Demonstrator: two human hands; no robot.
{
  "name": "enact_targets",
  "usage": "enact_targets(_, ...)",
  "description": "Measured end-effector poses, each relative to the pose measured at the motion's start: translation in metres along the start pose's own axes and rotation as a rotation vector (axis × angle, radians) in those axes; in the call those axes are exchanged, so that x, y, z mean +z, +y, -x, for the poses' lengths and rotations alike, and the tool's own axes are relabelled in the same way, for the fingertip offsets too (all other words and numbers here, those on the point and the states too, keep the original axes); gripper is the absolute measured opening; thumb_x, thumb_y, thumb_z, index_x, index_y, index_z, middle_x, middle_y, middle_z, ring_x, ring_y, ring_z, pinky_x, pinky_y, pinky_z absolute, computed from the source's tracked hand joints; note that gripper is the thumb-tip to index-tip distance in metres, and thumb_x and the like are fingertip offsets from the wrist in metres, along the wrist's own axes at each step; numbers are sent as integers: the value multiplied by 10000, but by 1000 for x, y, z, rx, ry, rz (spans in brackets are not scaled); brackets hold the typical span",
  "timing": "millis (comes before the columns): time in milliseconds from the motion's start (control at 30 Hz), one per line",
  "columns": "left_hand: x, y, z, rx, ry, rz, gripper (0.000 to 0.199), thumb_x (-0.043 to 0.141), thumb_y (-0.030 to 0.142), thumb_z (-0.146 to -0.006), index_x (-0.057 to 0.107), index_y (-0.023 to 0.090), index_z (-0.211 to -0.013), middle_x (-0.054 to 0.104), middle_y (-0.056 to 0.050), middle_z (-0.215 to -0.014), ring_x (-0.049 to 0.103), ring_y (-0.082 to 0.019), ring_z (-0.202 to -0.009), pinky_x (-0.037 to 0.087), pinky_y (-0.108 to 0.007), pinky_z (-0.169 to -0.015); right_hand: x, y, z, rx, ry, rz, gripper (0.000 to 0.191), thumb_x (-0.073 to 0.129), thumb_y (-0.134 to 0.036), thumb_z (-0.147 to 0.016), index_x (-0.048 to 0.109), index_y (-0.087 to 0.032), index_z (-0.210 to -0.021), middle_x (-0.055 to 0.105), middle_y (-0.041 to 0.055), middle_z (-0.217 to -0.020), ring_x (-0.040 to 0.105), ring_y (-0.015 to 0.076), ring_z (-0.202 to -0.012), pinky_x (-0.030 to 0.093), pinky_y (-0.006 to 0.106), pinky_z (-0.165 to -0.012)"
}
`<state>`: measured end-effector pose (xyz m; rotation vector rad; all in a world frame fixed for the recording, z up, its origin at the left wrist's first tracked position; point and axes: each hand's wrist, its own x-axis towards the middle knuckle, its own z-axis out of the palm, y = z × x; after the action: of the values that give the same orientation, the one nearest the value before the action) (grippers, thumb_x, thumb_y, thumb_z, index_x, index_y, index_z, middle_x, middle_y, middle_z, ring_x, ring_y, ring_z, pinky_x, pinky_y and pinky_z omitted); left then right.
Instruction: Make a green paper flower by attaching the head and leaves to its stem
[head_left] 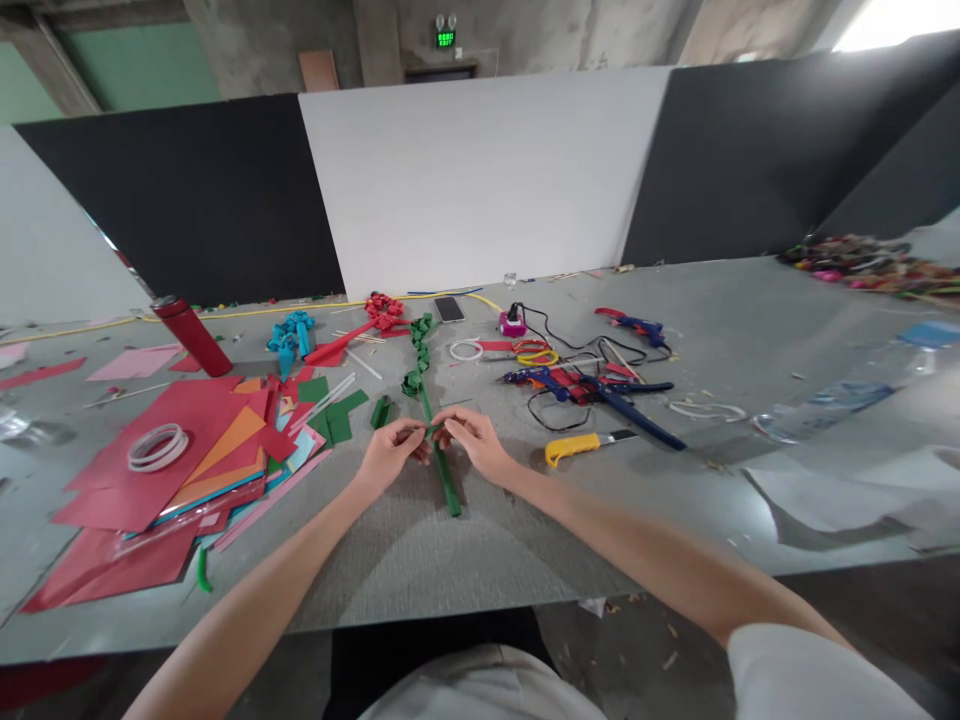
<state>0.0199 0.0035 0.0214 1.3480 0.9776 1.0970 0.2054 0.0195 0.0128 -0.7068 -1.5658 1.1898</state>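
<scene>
A long green paper stem lies on the table in front of me, with a chain of folded green paper shapes at its far end. Over the stem, my left hand and my right hand meet with fingers pinched on a small green paper piece. Whether that piece is fixed to the stem I cannot tell. Just left of my left fingertips rests a short rolled green paper. Cut green paper squares lie farther left.
At left, a stack of coloured paper bears rolls of tape; a red flask stands behind. Blue and red paper flowers lie at the back. On the right are a yellow-handled knife, glue guns, cords and a bottle.
</scene>
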Motion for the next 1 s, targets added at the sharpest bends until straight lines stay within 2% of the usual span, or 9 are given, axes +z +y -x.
enact_targets(200,-2,-3,-1,49,-48,-103,354,674,475,-840,711,146,-965,714,-48,-728,667,-158,-589,562,-285,-606,1,1,-2,29,65,98,274,628,-468,-894,652,-199,-934,641,4,-697,590,140,-609,479,268,-600)
enact_targets(300,-2,-4,0,37,-49,-109,370,604,504,-887,708,149,-880,708,-52,-709,662,-163,-577,553,-284,-590,1,1,-4,45,69,31,274,669,-448,-868,638,-193,-963,634,-8,-677,572,130,-581,466,259,-575)
enact_targets(400,-2,-3,1,49,-56,-127,396,554,514,-915,684,158,-800,700,-44,-687,652,-162,-568,541,-276,-580,1,1,-5,62,67,-33,286,684,-459,-850,624,-184,-900,626,-15,-638,549,120,-538,452,255,-548)
enact_targets(600,0,-1,2,66,-61,-165,324,636,478,-865,664,165,-786,672,-26,-668,638,-152,-574,514,-254,-575,3,-2,-4,77,51,-15,330,702,-497,-825,621,-181,-874,641,-6,-636,556,124,-531,455,258,-537)
enact_targets(800,0,1,3,74,-82,-214,376,593,490,-888,619,170,-692,636,-14,-608,600,-132,-511,484,-239,-538,2,-3,-4,69,21,50,401,641,-554,-861,598,-194,-690,626,5,-610,546,130,-544,446,258,-541)
enact_targets(1000,2,8,6,84,-99,-266,398,538,507,-911,589,179,-690,616,-5,-574,574,-130,-503,450,-238,-548,1,1,-3,65,49,136,452,630,-575,-864,605,-188,-631,591,-3,-553,511,123,-519,399,245,-508)
